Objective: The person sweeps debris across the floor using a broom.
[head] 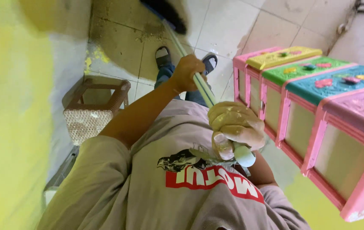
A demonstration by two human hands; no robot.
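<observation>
I hold a broom by its pale green striped handle (203, 87) with both hands. My left hand (187, 71) grips the handle lower down, arm stretched out over my beige printed shirt (156, 187). My right hand (235, 127), smeared with pale dried paint, is closed around the handle's top end near my chest. The dark bristle head (167, 12) rests on the tiled floor ahead of my sandalled feet (163, 55), beside a patch of dust and grit (148, 32).
A pink plastic drawer cabinet (314, 110) with yellow, green, blue and purple tops stands close on the right. A small woven stool (92, 106) sits at the left by a yellow-painted wall (7, 119). Yellow paint marks the floor tiles (92, 57).
</observation>
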